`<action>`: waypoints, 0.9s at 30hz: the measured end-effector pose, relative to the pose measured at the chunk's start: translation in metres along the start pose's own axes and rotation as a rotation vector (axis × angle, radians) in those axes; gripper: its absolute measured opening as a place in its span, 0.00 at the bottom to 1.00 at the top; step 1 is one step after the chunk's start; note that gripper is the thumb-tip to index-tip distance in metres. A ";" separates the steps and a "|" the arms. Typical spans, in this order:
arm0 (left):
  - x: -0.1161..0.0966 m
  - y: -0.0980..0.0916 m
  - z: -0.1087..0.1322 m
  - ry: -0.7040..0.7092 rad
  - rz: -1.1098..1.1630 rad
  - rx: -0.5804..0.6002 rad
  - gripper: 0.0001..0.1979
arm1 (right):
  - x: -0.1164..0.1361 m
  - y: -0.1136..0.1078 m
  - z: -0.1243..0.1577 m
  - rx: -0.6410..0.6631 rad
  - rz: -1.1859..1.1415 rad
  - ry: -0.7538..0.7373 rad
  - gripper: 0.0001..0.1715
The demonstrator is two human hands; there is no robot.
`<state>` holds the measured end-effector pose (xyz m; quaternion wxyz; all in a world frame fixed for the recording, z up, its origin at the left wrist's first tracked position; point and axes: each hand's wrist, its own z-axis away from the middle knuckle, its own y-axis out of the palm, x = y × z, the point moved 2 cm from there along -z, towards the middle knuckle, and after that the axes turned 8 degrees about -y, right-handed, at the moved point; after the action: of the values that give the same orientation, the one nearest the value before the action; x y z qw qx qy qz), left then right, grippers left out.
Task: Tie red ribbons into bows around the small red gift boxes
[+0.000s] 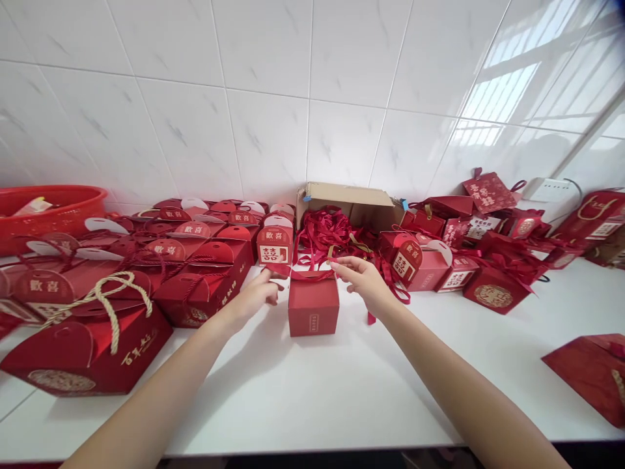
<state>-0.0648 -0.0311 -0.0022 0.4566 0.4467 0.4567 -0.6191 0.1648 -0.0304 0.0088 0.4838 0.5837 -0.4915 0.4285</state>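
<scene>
A small red gift box (313, 311) stands upright on the white counter (293, 391) in front of me. A red ribbon (308, 273) runs across its top. My left hand (258, 293) pinches the ribbon's left end beside the box's top left corner. My right hand (364, 279) pinches the ribbon's right end just right of the box, with its other fingers loosely spread. A loose ribbon tail (372, 318) hangs down below my right hand.
Many red gift boxes (205, 260) crowd the left, one large with a rope handle (88, 339). A red basin (49, 212) sits far left. A cardboard box (349, 202) with a ribbon heap (325, 234) stands behind. More red boxes (493, 286) and a red bag (590, 371) lie right.
</scene>
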 end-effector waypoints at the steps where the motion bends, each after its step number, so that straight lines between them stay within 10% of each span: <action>1: -0.003 0.000 -0.001 0.011 0.115 -0.005 0.19 | -0.001 0.001 -0.002 -0.018 -0.103 0.012 0.18; 15: -0.005 -0.005 -0.005 -0.068 0.639 -0.163 0.05 | -0.012 -0.029 0.007 -0.165 -0.783 0.054 0.04; 27: -0.077 0.000 0.017 0.499 0.382 -0.375 0.13 | 0.042 -0.023 0.004 -0.083 -0.457 -0.310 0.10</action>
<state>-0.0528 -0.0356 0.0759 0.5127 0.5697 0.5679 -0.3001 0.1939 -0.0404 0.0459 0.5104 0.7177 -0.4325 0.1934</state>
